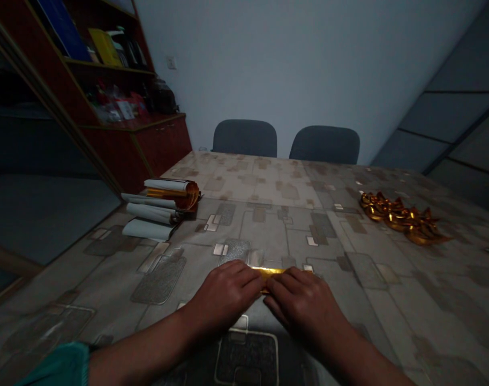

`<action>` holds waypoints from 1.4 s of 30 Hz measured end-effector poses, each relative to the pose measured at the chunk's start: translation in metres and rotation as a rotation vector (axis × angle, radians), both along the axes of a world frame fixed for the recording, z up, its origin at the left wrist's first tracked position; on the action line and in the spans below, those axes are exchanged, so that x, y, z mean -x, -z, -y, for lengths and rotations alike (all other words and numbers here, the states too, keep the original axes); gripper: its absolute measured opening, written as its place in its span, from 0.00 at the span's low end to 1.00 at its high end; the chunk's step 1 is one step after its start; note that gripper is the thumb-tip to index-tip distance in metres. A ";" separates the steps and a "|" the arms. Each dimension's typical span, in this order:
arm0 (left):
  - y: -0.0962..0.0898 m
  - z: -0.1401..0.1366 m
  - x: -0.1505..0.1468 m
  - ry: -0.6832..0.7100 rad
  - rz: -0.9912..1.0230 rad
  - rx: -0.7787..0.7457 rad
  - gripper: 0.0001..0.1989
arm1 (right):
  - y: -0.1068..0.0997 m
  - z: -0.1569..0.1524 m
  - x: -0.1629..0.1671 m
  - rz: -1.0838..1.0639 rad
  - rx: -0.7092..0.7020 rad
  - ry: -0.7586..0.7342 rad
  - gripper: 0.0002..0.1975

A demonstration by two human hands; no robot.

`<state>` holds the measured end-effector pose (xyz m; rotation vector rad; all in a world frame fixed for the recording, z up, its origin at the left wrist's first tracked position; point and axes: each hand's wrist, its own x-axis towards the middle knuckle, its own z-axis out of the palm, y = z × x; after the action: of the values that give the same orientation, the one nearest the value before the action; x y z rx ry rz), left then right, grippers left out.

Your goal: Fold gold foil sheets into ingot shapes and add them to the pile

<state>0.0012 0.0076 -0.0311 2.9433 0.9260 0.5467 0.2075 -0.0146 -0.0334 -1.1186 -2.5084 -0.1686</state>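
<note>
From where I stand, both hands are closed over one gold foil strip [274, 271] on the patterned tablecloth [252, 187]. The left hand [230, 289] grips it at its left part, the right hand [308, 297] at its right — so the strip runs crosswise under the curled fingers, with a shiny stretch bare between them and along the far edge. The fingertips nearly meet. Well off to the left lies a stack of curled sheets [151, 229]; far to the right sit shiny gold folded pieces [400, 217], clustered in a row.
</note>
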 end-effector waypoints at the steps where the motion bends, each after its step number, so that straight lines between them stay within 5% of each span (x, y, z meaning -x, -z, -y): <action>1: 0.001 -0.001 0.000 0.008 0.014 -0.013 0.08 | 0.000 -0.001 0.000 0.003 -0.013 -0.004 0.02; 9: 0.004 -0.002 0.004 0.023 0.044 -0.064 0.11 | -0.007 -0.006 -0.011 0.037 0.053 -0.069 0.06; 15: 0.004 -0.005 0.014 -0.056 0.028 -0.099 0.12 | -0.022 -0.017 -0.055 0.130 0.155 -0.039 0.08; 20: -0.002 -0.006 0.019 -0.134 0.001 -0.077 0.12 | -0.033 -0.022 -0.090 0.086 0.074 0.176 0.15; 23: -0.002 -0.002 0.015 -0.140 0.003 -0.088 0.12 | -0.038 -0.013 -0.076 -0.104 0.055 0.217 0.13; 26: 0.005 0.006 0.005 -0.101 0.027 -0.146 0.10 | -0.034 0.001 -0.042 -0.282 0.148 0.025 0.10; 30: 0.013 0.015 -0.007 -0.054 0.087 -0.173 0.06 | -0.013 0.011 -0.006 -0.191 0.221 -0.023 0.00; 35: 0.005 0.012 0.000 -0.020 0.062 0.038 0.03 | 0.006 0.011 -0.006 -0.120 0.238 0.014 0.07; 42: -0.005 0.000 0.021 -0.083 0.165 0.331 0.07 | 0.004 0.014 -0.011 -0.193 0.344 0.031 0.07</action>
<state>-0.0200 0.0075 -0.0264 2.5361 1.0126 0.5663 0.2189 -0.0287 -0.0376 -1.2359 -2.4023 0.3594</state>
